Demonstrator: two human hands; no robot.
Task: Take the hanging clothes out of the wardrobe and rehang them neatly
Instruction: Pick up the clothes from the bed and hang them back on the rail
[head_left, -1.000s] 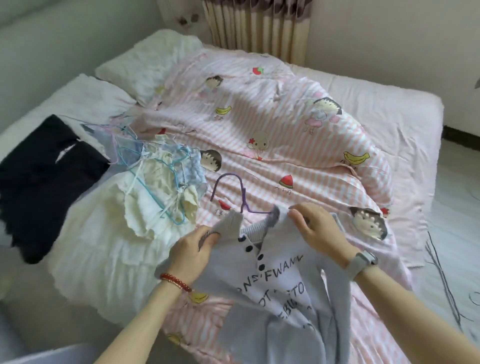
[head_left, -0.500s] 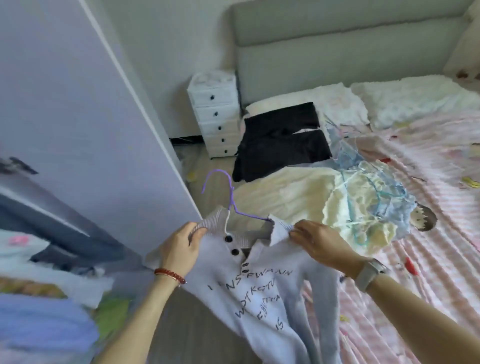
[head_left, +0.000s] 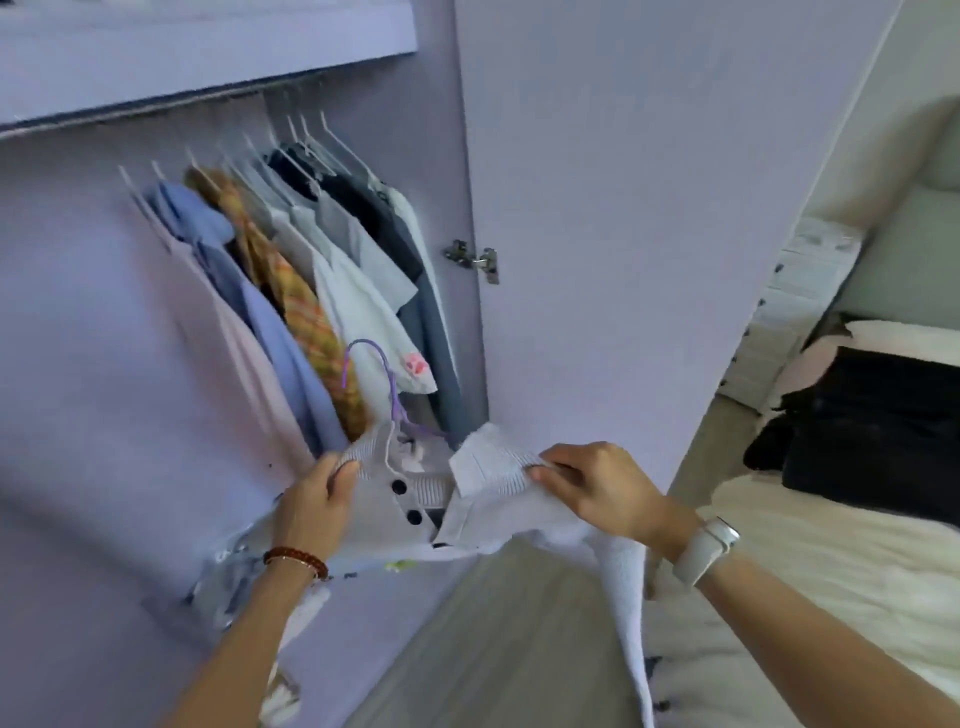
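Holding the grey knit top (head_left: 470, 506) by both shoulders keeps it spread on its hanger, so it shouldn't slide off while you face the wardrobe (head_left: 597, 182).

Your left hand (head_left: 311, 512) has its fingers curled round the left collar and shoulder edge. Your right hand (head_left: 597, 488) pinches the right collar flap between thumb and fingertips. Both grips are closed on fabric; whether either one also catches the hanger wire under the knit, I can't tell.

The purple hanger (head_left: 382, 384) sits inside the neckline with its hook poking up free, between your hands and a bit left. That's the useful part: hook unobstructed and pointing up toward the rail (head_left: 156, 106).

The top is in the air in front of the open wardrobe, below the row of hung clothes (head_left: 311, 270), well under the rail. One sleeve (head_left: 631, 613) dangles down on the right side.

My read: this is the carry-to-rail step, garment not yet hung. Hung items are bunched toward the right, so there's bare rail on the left and that looks like the easier slot.

Risk: neither hand is on the hook, so you'll likely need to regrip before lifting. The loose sleeve could snag on the door (head_left: 675, 260).
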